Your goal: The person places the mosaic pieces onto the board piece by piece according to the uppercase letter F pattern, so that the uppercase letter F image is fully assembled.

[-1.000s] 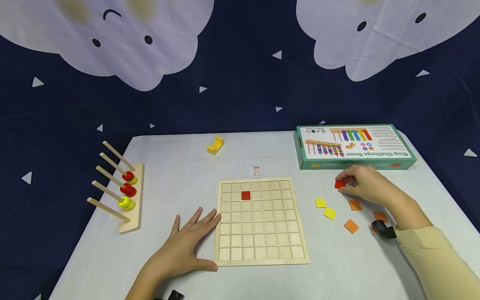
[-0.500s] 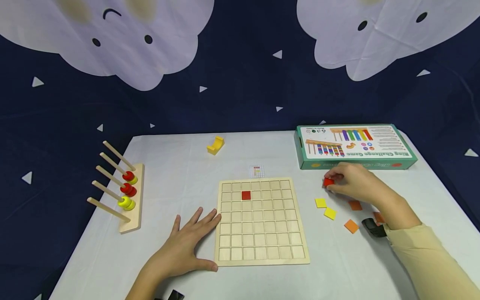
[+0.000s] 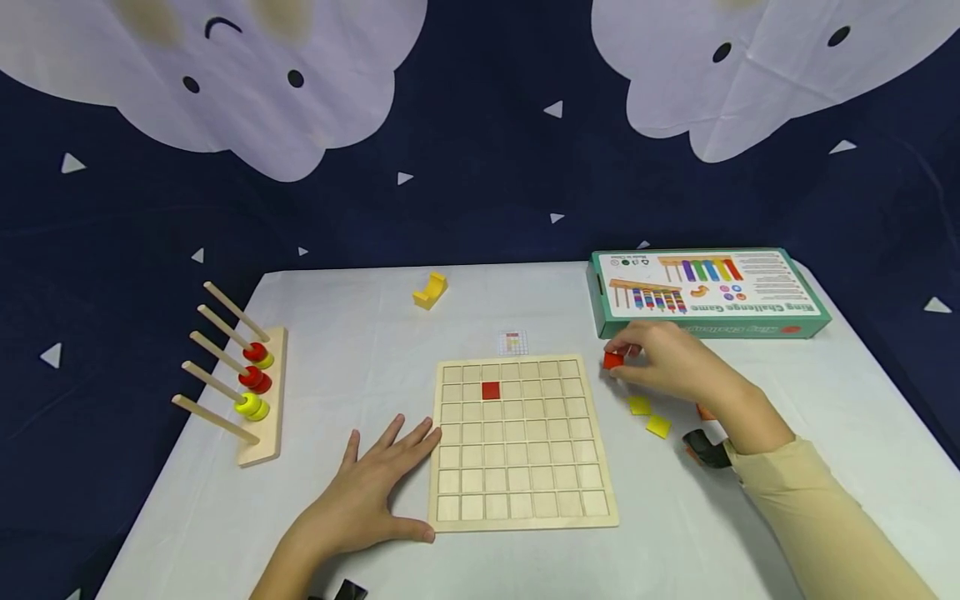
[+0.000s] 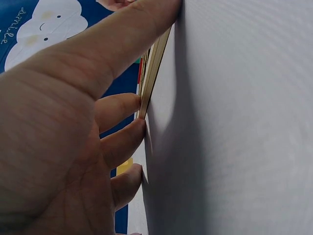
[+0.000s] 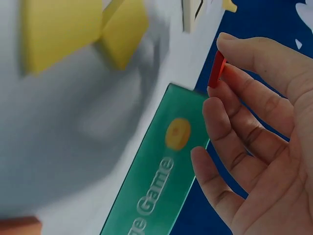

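Note:
A red square tile (image 3: 612,360) is pinched between the thumb and fingers of my right hand (image 3: 663,358), just right of the board's upper right corner. In the right wrist view that red tile (image 5: 217,69) shows nearly edge-on. My left hand (image 3: 375,492) lies with spread fingers at the left edge of the wooden grid board (image 3: 525,527); its fingertips and thumb tip are right at the rim. The left wrist view shows the board's edge (image 4: 155,63) beside these fingers. Another red tile (image 3: 491,391) sits in a cell of the board's second row, third from the left.
Two yellow tiles (image 3: 658,427) lie right of the board, with orange tiles (image 3: 705,412) partly under the right arm. A green game box (image 3: 712,296) stands at the back right. Behind the board are a small pattern card (image 3: 513,342) and a yellow curved block (image 3: 431,291). A peg stand with rings (image 3: 262,396) is left.
My right hand has moved left with the red tile, from near the box's front towards the board. The left hand has stayed in place.

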The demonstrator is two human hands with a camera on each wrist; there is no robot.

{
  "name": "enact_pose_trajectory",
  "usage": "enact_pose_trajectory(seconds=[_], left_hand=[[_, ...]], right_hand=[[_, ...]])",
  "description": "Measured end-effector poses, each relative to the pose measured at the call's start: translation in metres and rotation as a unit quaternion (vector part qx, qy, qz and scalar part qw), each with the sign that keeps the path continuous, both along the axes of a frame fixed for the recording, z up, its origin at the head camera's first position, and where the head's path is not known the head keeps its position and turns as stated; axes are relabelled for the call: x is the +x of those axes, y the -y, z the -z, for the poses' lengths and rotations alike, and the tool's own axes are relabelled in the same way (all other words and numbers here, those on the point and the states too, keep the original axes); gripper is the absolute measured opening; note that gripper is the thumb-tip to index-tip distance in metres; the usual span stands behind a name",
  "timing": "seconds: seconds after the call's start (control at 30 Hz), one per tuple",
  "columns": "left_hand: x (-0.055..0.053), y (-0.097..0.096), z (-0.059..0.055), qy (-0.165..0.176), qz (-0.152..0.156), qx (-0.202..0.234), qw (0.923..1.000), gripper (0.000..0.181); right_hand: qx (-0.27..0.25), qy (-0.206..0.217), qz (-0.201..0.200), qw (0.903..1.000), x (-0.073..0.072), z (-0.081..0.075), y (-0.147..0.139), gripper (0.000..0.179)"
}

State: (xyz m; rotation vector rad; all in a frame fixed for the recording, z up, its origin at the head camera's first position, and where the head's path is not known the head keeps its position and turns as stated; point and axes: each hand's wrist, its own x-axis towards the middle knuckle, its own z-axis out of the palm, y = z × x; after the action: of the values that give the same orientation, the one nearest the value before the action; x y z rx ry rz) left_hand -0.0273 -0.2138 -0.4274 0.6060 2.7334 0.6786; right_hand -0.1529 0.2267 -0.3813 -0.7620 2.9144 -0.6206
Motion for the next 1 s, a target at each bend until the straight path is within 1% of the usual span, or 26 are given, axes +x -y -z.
enact_pose_trajectory(seconds=[0.23, 0.43, 0.67, 0.8, 1.0], left_hand=[[0.0, 0.0, 0.0, -0.002, -0.001, -0.002, 1.0, 0.12], [0.001, -0.001, 0.0, 0.004, -0.003, 0.0, 1.0, 0.12], [0.001, -0.001, 0.0, 0.0, -0.002, 0.001, 1.0, 0.119], [0.001, -0.001, 0.0, 0.001, -0.002, 0.003, 1.0, 0.119], [0.001, -0.001, -0.001, 0.003, -0.004, 0.003, 1.0, 0.119]], right_hand=[[-0.003, 0.007, -0.014, 0.9999, 0.001, -0.001, 0.02, 0.026], [-0.007, 0.015, -0.029, 0.9994, -0.001, -0.001, 0.039, 0.025], [-0.011, 0.023, -0.038, 0.999, -0.004, 0.004, 0.059, 0.021], [-0.025, 0.036, -0.047, 0.9979, -0.006, 0.006, 0.069, 0.02], [-0.036, 0.043, -0.064, 0.9964, -0.009, 0.011, 0.083, 0.021]])
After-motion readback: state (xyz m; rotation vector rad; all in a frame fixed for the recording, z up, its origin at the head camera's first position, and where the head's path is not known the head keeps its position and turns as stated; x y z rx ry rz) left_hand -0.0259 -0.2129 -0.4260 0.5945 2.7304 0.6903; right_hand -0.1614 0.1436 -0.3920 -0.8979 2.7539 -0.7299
